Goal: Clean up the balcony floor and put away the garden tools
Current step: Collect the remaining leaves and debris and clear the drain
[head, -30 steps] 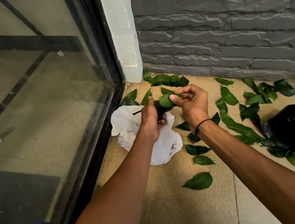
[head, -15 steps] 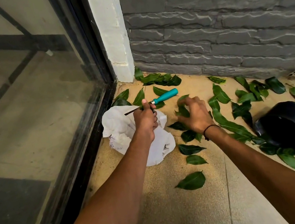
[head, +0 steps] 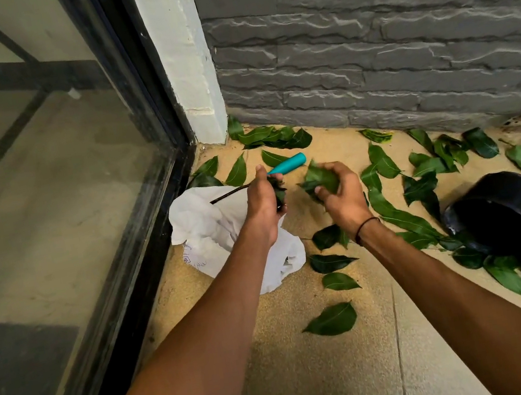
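Glossy green leaves (head: 317, 177) sit crumpled in the right hand (head: 339, 195).

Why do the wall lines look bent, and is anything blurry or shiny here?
Head view: the wide lens bows the brick wall and the door frame toward the edges; the glass shows faint reflections; light is soft and even, with weak shadows under the leaves; the right hand and the leaves it holds are slightly motion-blurred, as is the left hand; the floor is sharp.
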